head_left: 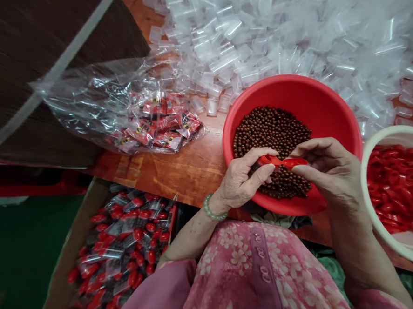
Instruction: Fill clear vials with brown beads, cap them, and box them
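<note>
A red plastic flip cap (284,162) is stretched out between my two hands, its two halves joined by a narrow middle. My left hand (244,175) is closed around its left half; something dark shows between those fingers, but I cannot make it out. On the right half, my right hand (328,168) pinches with thumb and fingers. Both hands are above a red bowl (330,114), which holds many shiny brown balls (271,129).
Clear plastic tubes (228,46) are heaped behind the bowl. A white tub (366,182) of red caps (399,184) stands right. Red packets (169,124) lie in a clear bag (94,96). Lower left, a cardboard box (64,261) holds red-capped tubes (137,233).
</note>
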Action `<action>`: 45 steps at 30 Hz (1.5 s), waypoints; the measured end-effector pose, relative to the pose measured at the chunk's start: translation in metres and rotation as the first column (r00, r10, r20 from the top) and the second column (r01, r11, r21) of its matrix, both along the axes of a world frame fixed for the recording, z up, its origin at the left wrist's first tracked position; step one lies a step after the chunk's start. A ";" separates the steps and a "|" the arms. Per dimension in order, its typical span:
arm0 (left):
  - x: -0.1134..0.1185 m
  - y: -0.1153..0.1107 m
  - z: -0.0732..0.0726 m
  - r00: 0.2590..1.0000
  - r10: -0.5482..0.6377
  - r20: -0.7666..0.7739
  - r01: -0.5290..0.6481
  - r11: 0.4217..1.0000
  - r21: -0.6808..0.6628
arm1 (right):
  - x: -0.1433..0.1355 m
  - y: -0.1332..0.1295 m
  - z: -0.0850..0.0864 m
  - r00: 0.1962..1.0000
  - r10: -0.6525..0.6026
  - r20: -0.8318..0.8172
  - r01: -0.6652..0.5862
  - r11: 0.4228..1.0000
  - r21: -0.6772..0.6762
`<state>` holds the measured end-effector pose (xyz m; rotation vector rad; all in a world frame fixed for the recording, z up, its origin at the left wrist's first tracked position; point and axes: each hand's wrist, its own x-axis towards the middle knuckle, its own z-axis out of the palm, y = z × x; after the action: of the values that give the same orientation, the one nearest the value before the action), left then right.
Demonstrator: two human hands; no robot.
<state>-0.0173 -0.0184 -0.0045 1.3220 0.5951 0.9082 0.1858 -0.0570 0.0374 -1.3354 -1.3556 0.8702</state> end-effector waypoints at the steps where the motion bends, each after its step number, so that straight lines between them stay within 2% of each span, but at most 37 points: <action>1: 0.000 0.000 0.000 1.000 -0.009 -0.013 0.009 1.000 0.021 | -0.002 0.000 -0.001 0.999 -0.038 -0.018 0.038 0.999 -0.001; 4: -0.001 0.001 -0.001 0.995 -0.026 -0.093 0.034 0.995 0.088 | -0.008 0.003 -0.003 0.994 -0.113 -0.010 0.114 0.993 0.042; 7: -0.002 0.004 -0.002 0.988 -0.028 -0.149 0.052 0.986 0.157 | -0.013 0.005 -0.002 0.985 -0.107 0.135 0.090 0.988 0.130; 10: -0.004 0.007 -0.003 0.993 -0.048 -0.110 0.066 0.984 0.167 | -0.014 0.007 0.001 0.924 0.060 0.377 -0.152 0.963 0.220; 12: -0.007 0.008 -0.003 0.992 -0.088 -0.087 0.096 0.992 0.085 | -0.014 0.008 0.002 0.831 0.174 0.528 -0.331 0.918 0.217; 14: -0.008 0.008 -0.002 0.989 -0.130 -0.075 0.128 0.991 -0.027 | -0.016 0.008 0.001 0.744 0.212 0.634 -0.408 0.895 0.180; 18: -0.007 0.007 0.000 0.993 -0.119 -0.029 0.113 0.984 -0.138 | -0.025 0.009 -0.007 0.630 0.134 0.765 -0.389 0.907 0.162; 21: -0.004 0.006 0.000 0.997 -0.081 -0.020 0.077 0.988 -0.134 | -0.032 0.012 -0.013 0.572 0.045 0.819 -0.373 0.904 0.210; 27: -0.001 0.005 -0.002 0.998 -0.043 -0.052 0.037 0.993 -0.116 | -0.037 0.015 -0.019 0.475 -0.043 0.879 -0.392 0.884 0.255; 32: -0.001 0.004 0.000 0.993 -0.069 -0.091 0.059 0.993 -0.103 | -0.036 0.015 -0.024 0.473 -0.138 0.870 -0.365 0.868 0.336; 39: 0.001 0.003 0.002 0.993 -0.103 -0.056 0.093 0.984 -0.151 | -0.031 0.021 -0.027 0.478 -0.172 0.861 -0.410 0.824 0.392; 45: 0.001 0.002 0.001 0.995 -0.090 -0.035 0.083 0.984 -0.158 | -0.034 0.021 -0.025 0.482 -0.166 0.860 -0.418 0.819 0.393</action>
<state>-0.0158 -0.0165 -0.0038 1.2188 0.6242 0.7489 0.1520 -0.0364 0.0128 -1.1936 -2.3164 -0.2985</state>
